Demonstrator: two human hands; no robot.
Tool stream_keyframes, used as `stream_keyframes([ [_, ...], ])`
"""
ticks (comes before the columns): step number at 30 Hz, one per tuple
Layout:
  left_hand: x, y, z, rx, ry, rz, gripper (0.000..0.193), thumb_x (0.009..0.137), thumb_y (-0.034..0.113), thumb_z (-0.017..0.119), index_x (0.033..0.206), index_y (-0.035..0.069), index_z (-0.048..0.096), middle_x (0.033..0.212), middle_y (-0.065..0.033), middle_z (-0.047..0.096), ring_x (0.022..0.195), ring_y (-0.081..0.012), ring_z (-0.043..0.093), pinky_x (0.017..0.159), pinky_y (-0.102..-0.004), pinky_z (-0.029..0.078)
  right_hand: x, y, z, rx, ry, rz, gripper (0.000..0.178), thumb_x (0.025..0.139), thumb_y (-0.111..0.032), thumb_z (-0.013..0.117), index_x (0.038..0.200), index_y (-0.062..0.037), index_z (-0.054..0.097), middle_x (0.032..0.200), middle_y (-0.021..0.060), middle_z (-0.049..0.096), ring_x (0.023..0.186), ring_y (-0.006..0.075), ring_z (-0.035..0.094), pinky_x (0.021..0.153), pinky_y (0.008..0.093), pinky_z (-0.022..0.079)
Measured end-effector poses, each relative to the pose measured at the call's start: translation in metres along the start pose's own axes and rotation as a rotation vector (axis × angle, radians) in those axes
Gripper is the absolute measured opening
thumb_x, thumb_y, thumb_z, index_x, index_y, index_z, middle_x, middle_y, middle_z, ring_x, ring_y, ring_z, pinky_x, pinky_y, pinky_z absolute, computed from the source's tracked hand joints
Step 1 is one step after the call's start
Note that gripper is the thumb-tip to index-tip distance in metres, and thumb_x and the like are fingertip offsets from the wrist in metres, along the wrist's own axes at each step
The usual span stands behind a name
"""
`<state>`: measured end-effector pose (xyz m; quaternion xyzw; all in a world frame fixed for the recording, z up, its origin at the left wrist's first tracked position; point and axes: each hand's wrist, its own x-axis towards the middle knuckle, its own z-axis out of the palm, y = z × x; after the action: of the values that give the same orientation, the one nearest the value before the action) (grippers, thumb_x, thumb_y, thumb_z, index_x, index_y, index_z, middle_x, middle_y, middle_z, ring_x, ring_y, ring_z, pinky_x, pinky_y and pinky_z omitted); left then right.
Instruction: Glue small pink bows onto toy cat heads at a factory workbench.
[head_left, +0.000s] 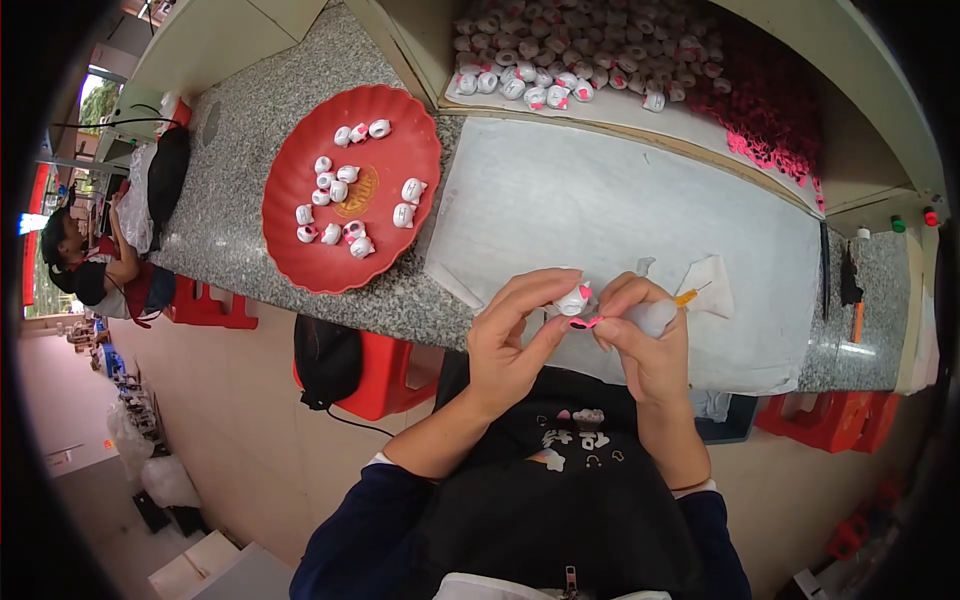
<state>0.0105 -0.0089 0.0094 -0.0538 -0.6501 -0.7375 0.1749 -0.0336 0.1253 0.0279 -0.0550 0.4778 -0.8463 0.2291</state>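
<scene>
My left hand (505, 335) pinches a small white toy head (572, 303) with a pink bow, between thumb and fingers. Just below it, my right hand (648, 345) grips a tiny pink piece with dark lenses (581, 324), which looks like toy glasses. A translucent squeeze bottle (656, 317) with a yellow needle tip (686, 298) is also tucked in the right hand, its needle pointing away to the right. The toy head and the glasses are very close; whether they touch, I cannot tell. Both hands are above the near edge of a white work sheet (560, 190).
A red scalloped plate (282, 235) with several white toy heads lies on the left. On the shelf behind are many more heads (590, 45) and a pile of pink pieces (770, 140). A white cloth (708, 285) lies right. Far left, another person (100, 255) sits.
</scene>
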Motion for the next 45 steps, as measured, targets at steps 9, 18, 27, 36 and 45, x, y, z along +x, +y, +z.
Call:
stream_keyframes([
  [9,0.001,0.002,-0.001,0.107,-0.077,0.070,0.033,0.067,-0.012,0.052,0.099,-0.002,0.048,0.104,-0.0187,0.048,0.100,-0.0247,0.046,0.083,-0.0319,0.037,0.002,0.005,0.000,0.019,0.050,0.001,0.011,0.066,0.001,0.061,0.067,-0.0022,0.051,0.069,0.0032,0.048,0.057,0.0075,0.043,0.050,0.0189,0.033],
  [18,0.001,0.008,-0.003,-0.366,0.004,-0.167,0.029,0.072,-0.005,0.052,0.101,-0.002,0.047,0.105,-0.0153,0.049,0.100,-0.0204,0.046,0.084,-0.0290,0.038,-0.003,0.005,0.002,-0.193,0.045,-0.152,0.029,0.061,0.001,0.064,0.084,-0.0035,0.047,0.070,0.0037,0.048,0.059,0.0080,0.045,0.052,0.0193,0.036],
  [27,-0.002,0.005,-0.008,-0.492,-0.107,-0.283,0.024,0.072,-0.005,0.053,0.096,-0.003,0.053,0.102,-0.0162,0.051,0.098,-0.0208,0.047,0.084,-0.0303,0.037,-0.003,0.005,-0.002,-0.132,-0.119,-0.083,0.025,0.066,0.003,0.063,0.090,0.0004,0.055,0.072,0.0022,0.054,0.064,0.0043,0.047,0.054,0.0164,0.036],
  [36,0.001,0.011,-0.007,-0.314,-0.080,-0.314,0.026,0.070,-0.006,0.055,0.096,-0.005,0.052,0.097,-0.0169,0.054,0.092,-0.0193,0.052,0.080,-0.0288,0.040,-0.006,0.004,0.001,-0.186,-0.012,-0.050,0.024,0.067,0.004,0.059,0.091,0.0014,0.054,0.065,0.0005,0.053,0.059,0.0026,0.045,0.050,0.0153,0.033],
  [45,-0.001,0.008,-0.008,-0.201,-0.132,-0.195,0.024,0.068,-0.008,0.055,0.092,-0.004,0.052,0.096,-0.0170,0.054,0.093,-0.0209,0.050,0.082,-0.0313,0.037,-0.006,0.007,-0.005,-0.199,-0.086,-0.081,0.024,0.067,0.005,0.058,0.091,0.0010,0.054,0.067,0.0006,0.053,0.057,0.0021,0.044,0.048,0.0151,0.032],
])
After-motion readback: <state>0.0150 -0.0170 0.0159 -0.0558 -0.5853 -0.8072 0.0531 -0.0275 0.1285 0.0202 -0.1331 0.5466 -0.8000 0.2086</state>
